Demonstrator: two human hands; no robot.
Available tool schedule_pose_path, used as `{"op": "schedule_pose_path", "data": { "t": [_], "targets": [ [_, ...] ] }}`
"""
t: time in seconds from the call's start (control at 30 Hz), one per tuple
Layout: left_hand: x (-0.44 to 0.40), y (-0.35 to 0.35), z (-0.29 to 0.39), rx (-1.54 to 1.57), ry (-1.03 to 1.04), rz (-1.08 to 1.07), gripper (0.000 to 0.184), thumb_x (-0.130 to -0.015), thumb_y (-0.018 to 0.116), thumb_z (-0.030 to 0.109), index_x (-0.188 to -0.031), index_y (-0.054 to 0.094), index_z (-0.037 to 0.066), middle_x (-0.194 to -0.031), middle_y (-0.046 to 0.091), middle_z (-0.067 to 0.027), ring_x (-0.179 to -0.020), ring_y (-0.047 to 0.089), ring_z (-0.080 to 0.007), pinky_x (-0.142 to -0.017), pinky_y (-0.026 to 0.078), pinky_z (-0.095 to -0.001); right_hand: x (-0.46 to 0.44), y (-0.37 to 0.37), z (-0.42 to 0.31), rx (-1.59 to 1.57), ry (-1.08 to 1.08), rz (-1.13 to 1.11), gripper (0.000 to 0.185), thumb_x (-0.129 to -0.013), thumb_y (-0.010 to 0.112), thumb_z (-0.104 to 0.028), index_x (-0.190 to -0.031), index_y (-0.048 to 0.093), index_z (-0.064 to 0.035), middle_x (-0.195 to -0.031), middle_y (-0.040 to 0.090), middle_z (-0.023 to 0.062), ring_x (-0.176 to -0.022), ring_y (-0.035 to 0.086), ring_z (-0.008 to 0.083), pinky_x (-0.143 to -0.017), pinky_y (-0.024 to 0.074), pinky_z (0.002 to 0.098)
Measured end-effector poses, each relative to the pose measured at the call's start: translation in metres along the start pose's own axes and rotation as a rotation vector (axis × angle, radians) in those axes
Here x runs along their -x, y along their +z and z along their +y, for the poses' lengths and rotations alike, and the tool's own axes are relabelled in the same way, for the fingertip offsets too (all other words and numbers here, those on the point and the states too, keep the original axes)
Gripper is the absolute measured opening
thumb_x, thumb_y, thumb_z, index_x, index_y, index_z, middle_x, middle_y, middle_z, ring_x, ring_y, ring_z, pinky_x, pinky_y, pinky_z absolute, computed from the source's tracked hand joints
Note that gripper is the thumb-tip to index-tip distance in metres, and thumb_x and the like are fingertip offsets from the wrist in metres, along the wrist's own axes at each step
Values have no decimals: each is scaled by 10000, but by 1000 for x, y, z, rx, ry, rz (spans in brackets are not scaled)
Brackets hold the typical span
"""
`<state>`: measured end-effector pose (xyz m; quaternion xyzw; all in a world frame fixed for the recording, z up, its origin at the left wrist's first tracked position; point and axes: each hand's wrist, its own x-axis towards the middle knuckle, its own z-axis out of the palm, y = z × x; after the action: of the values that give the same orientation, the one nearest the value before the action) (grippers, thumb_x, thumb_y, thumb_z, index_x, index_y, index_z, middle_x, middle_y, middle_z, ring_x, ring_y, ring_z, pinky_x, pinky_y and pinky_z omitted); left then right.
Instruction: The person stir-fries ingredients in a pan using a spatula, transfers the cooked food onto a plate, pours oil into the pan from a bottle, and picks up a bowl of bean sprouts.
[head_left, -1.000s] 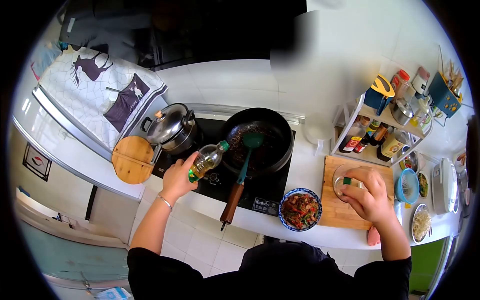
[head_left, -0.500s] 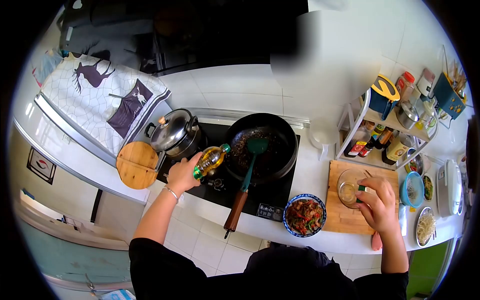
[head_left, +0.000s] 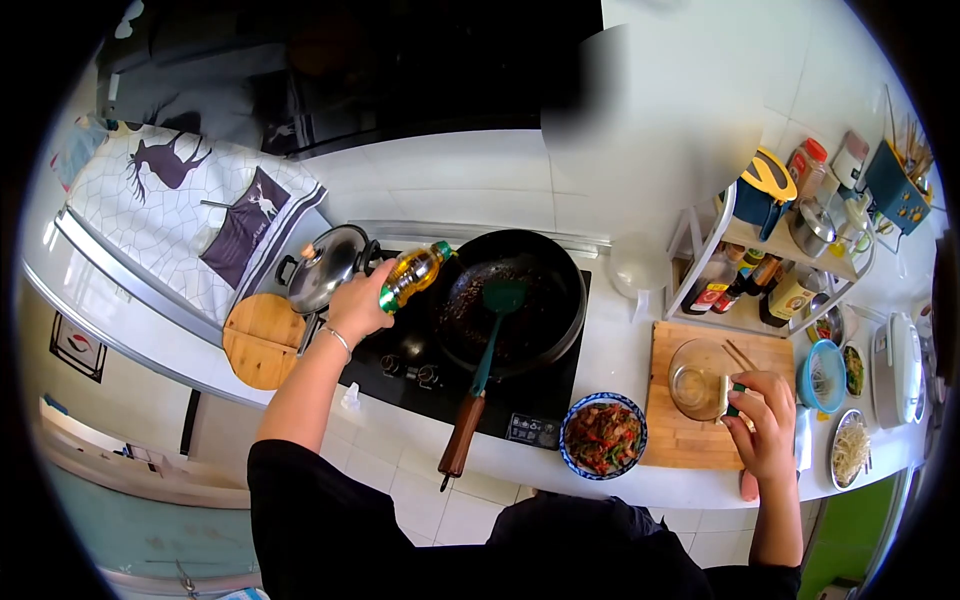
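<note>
My left hand (head_left: 360, 303) is wrapped around a bottle of yellow oil (head_left: 412, 277), tipped so that its mouth points toward the wok's left rim. Whether oil flows cannot be made out. The black wok (head_left: 560, 312) sits on the cooktop with dark bits on its inner surface. A green spatula (head_left: 490, 355) rests in it, its brown handle reaching over the near edge. Over the cutting board (head_left: 680, 440), my right hand (head_left: 768, 420) pinches a small green-and-white piece that looks like a bottle cap (head_left: 733, 398). A glass bowl (head_left: 697, 375) is just left of those fingers.
A patterned bowl of cooked food (head_left: 604, 436) stands right of the cooktop. Left of the wok are a lidded pot (head_left: 328, 268) and a round wooden board (head_left: 262, 342). A rack (head_left: 745, 235) with bottles stands at the back right, near a blue bowl (head_left: 823, 375) and noodle-like strands (head_left: 851, 449).
The oil bottle has risen and tipped further toward the wok in my left hand. My right hand stays over the board, the small piece turned more into view. The whole view has shifted slightly.
</note>
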<state>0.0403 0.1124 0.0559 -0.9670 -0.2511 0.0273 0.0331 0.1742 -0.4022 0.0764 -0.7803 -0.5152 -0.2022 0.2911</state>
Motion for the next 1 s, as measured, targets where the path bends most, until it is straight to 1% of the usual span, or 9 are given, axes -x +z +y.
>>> {"op": "schedule_pose_path", "data": {
  "t": [0.2, 0.6, 0.7, 0.8, 0.83, 0.9, 0.93, 0.97, 1.0],
  "targets": [
    [-18, -18, 31, 19, -4, -38, 898, -549, 770, 194, -1339, 347, 247, -1013, 575, -189, -855, 601, -358, -731, 486, -412, 5, -3, 3, 19, 45, 16, 386, -648, 704, -80, -994, 535, -103, -976, 572, 125, -846, 564, 306, -703, 438, 405],
    [3, -22, 71, 66, 175, 42, 898, -548, 778, 211, -1335, 349, 262, -929, 570, -166, -780, 600, -347, -679, 494, -407, 10, -5, 7, 8, 53, 51, 382, -643, 703, -70, -988, 541, -95, -970, 579, 125, -822, 569, 293, -683, 441, 388],
    [16, -26, 74, 173, 151, -14, 874, -572, 760, 198, -1341, 344, 193, -1059, 576, -175, -917, 589, -347, -768, 486, -393, 8, -5, 7, -6, 55, 45, 374, -641, 700, -64, -980, 545, -91, -973, 578, 128, -824, 568, 297, -681, 444, 384],
    [23, -11, 63, 301, 247, 112, 884, -570, 771, 212, -1341, 339, 200, -952, 582, -148, -835, 598, -329, -725, 489, -387, -1, 3, 10, -63, 50, 48, 376, -645, 689, -43, -992, 550, -83, -985, 575, 133, -836, 563, 310, -692, 448, 385],
    [27, -14, 64, 307, 224, 76, 884, -580, 771, 213, -1347, 331, 186, -1051, 581, -148, -919, 591, -320, -776, 481, -376, -5, 10, 12, -117, 47, 60, 383, -650, 680, -28, -1009, 553, -78, -993, 573, 137, -842, 560, 319, -703, 451, 388],
    [27, -8, 59, 375, 255, 121, 887, -582, 774, 214, -1348, 328, 183, -1099, 571, -146, -959, 581, -317, -805, 473, -371, -27, 31, 10, -241, 98, 88, 398, -686, 663, 6, -1061, 548, -65, -967, 565, 125, -817, 551, 266, -709, 457, 346],
    [28, -6, 58, 443, 283, 166, 889, -584, 777, 215, -1350, 325, 179, -1147, 560, -144, -999, 571, -314, -834, 465, -365, -40, 45, 8, -402, 192, 64, 392, -712, 657, 11, -1081, 544, -61, -944, 561, 109, -792, 541, 222, -706, 456, 318],
    [30, -12, 62, 494, 177, 79, 895, -591, 778, 213, -1355, 316, 156, -1224, 526, -144, -1080, 538, -304, -895, 440, -347, -54, 63, 6, -563, 285, 42, 386, -739, 651, 15, -1102, 539, -56, -922, 557, 93, -766, 530, 177, -703, 454, 289],
    [30, -10, 62, 490, 181, 83, 895, -591, 778, 213, -1355, 316, 156, -1224, 526, -144, -1080, 538, -304, -895, 440, -347, -65, 92, 9, -781, 373, 9, 359, -792, 637, -5, -1129, 523, -54, -891, 544, 57, -721, 485, 106, -687, 444, 248]
  ]
}}
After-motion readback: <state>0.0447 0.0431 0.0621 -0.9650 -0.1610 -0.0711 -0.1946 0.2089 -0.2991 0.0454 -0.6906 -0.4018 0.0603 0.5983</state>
